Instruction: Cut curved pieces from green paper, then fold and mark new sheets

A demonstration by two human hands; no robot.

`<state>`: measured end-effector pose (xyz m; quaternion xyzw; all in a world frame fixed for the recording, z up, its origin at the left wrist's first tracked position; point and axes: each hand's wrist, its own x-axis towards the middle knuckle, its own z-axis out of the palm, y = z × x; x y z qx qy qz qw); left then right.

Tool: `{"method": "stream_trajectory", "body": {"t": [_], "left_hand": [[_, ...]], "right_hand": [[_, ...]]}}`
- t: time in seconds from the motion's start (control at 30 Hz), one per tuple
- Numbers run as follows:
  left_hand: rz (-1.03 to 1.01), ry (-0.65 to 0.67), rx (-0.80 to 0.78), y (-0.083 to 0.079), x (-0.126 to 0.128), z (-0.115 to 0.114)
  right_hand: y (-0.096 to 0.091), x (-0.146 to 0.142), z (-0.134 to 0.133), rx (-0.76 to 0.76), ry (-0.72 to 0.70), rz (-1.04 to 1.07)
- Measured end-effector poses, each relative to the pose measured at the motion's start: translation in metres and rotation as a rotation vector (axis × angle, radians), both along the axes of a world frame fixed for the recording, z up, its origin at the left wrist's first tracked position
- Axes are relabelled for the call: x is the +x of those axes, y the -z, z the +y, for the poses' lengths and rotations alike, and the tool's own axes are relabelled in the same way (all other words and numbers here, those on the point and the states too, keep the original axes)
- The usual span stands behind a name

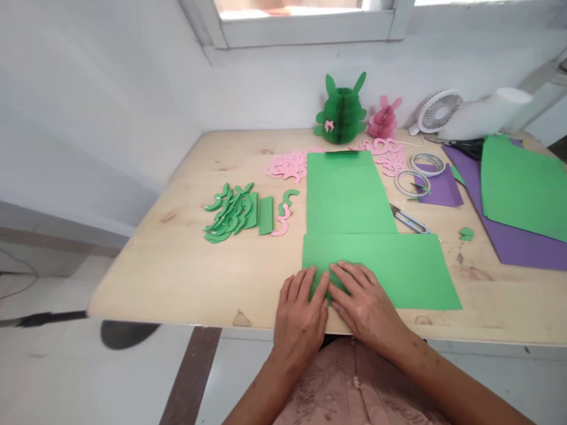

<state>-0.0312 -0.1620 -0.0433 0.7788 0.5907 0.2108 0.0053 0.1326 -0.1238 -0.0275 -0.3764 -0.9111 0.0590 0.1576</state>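
A wide green paper sheet [416, 274] lies flat along the table's front edge. My left hand [303, 310] rests on its lower left corner, fingers stretched forward. Close beside it, my right hand [365, 298] is laid on the same sheet with fingers spread, the two index fingers almost touching. Just behind, a second green sheet [348, 192] meets the first one's far edge, and a dark strip [342, 153] sits at its top. The near edge of the front sheet is partly hidden under my hands.
Green curved cutouts [230, 212] are heaped at left, with pink cutouts [287, 166] behind. A blue box cutter [411, 221], tape rolls [411, 183] and purple sheets [509, 242] lie at right. A green paper figure [340, 115], a pink one [383, 121] and a fan [438, 112] stand behind.
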Motion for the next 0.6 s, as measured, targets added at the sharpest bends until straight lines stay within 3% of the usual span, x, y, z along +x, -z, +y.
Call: {"method": "stream_trajectory", "body": {"t": [0.37,0.6], "left_hand": [[0.057,0.007,0.006,0.003,0.002,0.001],[0.065,-0.013,-0.030,0.005,0.002,-0.001]], "right_hand": [[0.000,0.015,-0.005,-0.027,0.016,-0.042],[0.002,0.065,-0.010,0.047,0.077,-0.106]]}}
